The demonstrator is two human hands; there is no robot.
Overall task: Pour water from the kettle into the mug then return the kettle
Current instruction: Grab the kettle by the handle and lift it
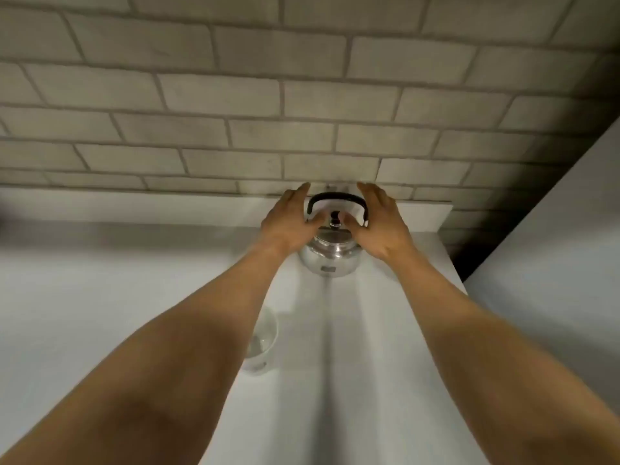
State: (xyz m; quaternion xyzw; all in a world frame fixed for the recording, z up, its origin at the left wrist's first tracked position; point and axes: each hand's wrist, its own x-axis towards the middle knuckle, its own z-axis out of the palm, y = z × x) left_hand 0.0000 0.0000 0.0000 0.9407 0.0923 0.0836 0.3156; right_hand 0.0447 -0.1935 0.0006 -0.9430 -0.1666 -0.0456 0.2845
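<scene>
A shiny steel kettle (330,260) with a black arched handle and a small lid knob stands upright on the white counter (100,297), close to the brick wall. My left hand (288,223) is at the kettle's left side and my right hand (379,226) at its right side, fingers spread, both thumbs near the lid; whether they press on the kettle I cannot tell. A white mug (263,344) sits nearer to me, left of centre, partly hidden by my left forearm, with clear water in it.
A grey-white brick wall (302,95) rises right behind the kettle. A white panel or cabinet side (553,263) closes off the counter on the right, with a dark gap in the corner beside it.
</scene>
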